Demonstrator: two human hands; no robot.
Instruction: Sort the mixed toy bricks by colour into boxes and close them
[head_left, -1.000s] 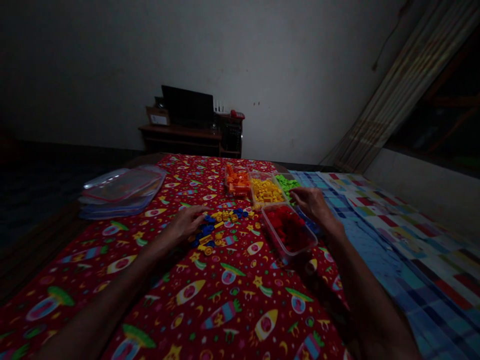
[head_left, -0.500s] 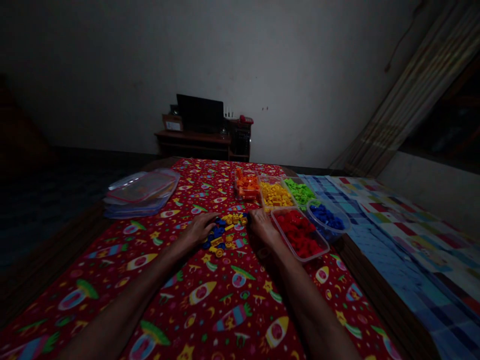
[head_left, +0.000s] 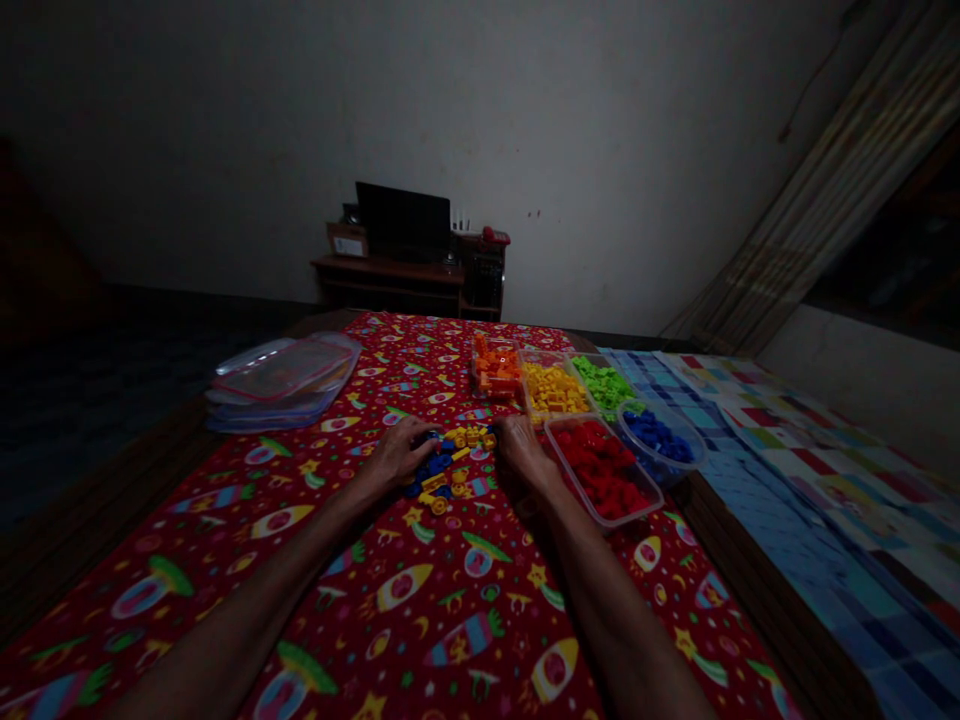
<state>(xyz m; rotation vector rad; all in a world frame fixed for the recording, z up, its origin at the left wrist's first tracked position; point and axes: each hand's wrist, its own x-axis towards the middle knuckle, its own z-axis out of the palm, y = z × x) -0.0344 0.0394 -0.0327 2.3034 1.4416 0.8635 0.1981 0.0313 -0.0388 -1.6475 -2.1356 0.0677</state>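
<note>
A small heap of loose blue and yellow bricks (head_left: 452, 463) lies on the red rocket-print cloth (head_left: 450, 600). My left hand (head_left: 395, 454) rests at the heap's left side, fingers curled over blue pieces. My right hand (head_left: 520, 447) rests at the heap's right edge, fingertips on the yellow pieces; what either hand holds is too dark to make out. Just right of it stands a clear tub of red bricks (head_left: 604, 467). Behind are tubs of orange (head_left: 496, 369), yellow (head_left: 553, 389), green (head_left: 604, 382) and blue bricks (head_left: 658, 434).
A stack of clear lids (head_left: 283, 379) lies at the table's left side. A patchwork cloth (head_left: 825, 470) covers the surface to the right. A dark desk with a monitor (head_left: 405, 250) stands against the far wall.
My right hand came back from over the green and red tubs to the right edge of the loose heap. The left hand stayed on the heap. The view shifted slightly left.
</note>
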